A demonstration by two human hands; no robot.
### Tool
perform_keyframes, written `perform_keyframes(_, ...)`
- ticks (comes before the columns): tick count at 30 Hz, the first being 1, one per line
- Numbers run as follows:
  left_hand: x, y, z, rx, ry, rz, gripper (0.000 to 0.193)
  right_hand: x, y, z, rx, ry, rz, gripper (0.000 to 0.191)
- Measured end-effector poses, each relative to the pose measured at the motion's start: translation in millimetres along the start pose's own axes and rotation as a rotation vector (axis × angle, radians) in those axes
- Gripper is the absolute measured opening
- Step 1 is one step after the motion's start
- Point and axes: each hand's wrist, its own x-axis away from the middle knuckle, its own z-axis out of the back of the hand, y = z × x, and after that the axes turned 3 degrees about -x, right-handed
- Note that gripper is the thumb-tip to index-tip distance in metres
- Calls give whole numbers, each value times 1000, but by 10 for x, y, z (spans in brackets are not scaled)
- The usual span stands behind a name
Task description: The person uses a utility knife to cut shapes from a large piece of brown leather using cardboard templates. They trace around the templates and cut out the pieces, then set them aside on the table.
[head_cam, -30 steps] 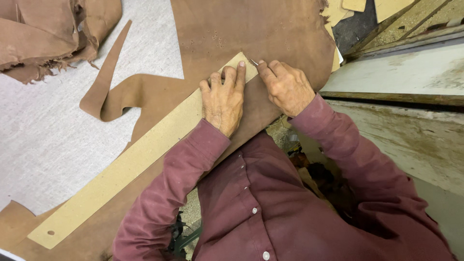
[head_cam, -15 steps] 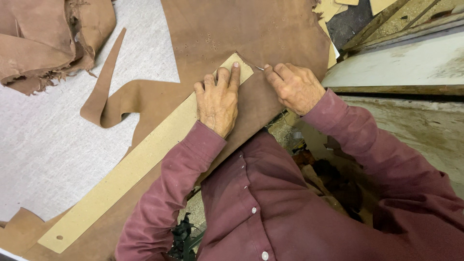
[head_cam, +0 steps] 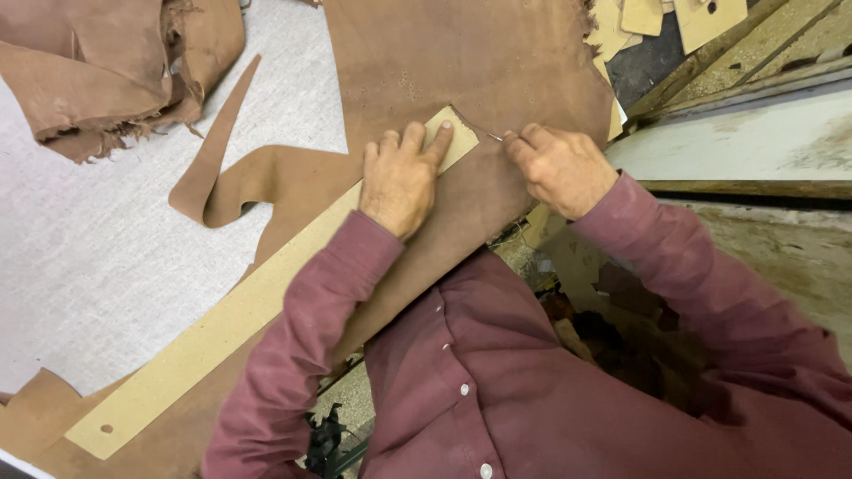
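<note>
My left hand [head_cam: 402,177] presses flat, fingers spread, on the upper end of a long tan template strip [head_cam: 231,328] that lies diagonally across a brown leather hide [head_cam: 479,62]. Just right of the strip's top corner, my right hand [head_cam: 561,168] is closed around a thin metal-tipped tool [head_cam: 493,137], whose point touches the leather at the strip's edge. Both arms wear dark red sleeves.
A crumpled pile of brown leather [head_cam: 98,71] lies at the top left on the grey cutting surface [head_cam: 106,257]. A cut-out leather tongue [head_cam: 222,151] curls beside the strip. Tan cardboard patterns [head_cam: 674,18] sit at the top right near a worn workbench edge [head_cam: 745,142].
The view has shifted slightly. My right hand with the tool has stayed at the strip's top corner, and my left hand keeps pressing on the strip.
</note>
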Motion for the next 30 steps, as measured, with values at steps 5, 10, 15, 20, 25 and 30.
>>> perform_keyframes(5,-13,-339,183,249,-184,-13,65,11,87,169,-282,109,15,22)
perform_keyframes(10,-83,-370,265,301,-240,-27,67,-165,39,-27,-145,147,293,31)
perform_keyframes(15,-115,-333,312,314,-278,10,67,-361,106,-215,-75,143,478,21)
perform_keyframes(20,-110,-327,328,298,-282,4,66,-373,113,-241,29,86,497,21)
perform_keyframes(25,-125,-298,328,300,-314,42,68,-418,24,-276,137,94,522,14)
perform_keyframes(30,-123,-294,347,291,-283,16,66,-501,25,-279,73,91,556,16)
